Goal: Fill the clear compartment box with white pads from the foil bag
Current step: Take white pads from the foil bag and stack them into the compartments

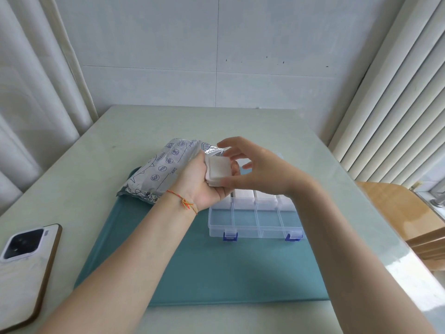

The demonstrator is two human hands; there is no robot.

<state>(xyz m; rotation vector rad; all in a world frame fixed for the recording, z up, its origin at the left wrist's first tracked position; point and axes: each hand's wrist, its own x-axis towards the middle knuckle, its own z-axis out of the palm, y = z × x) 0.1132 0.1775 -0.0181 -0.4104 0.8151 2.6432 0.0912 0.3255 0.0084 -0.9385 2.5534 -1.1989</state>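
Above the far edge of the clear compartment box [255,220], the left hand [204,186] grips a small stack of white pads [218,171]. At three o'clock of the pads the right hand [252,169] hovers, fingers loosely spread, its thumb touching the stack's near edge. The foil bag [159,171] lies at nine o'clock of the hands, on the teal mat [216,268].

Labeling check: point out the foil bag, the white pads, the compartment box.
foil bag [159,168], head view, printed side.
white pads [218,170], head view, top pad's face.
compartment box [245,225], head view, empty near compartment.

One foil bag [157,169], one compartment box [255,220], one phone [22,268].
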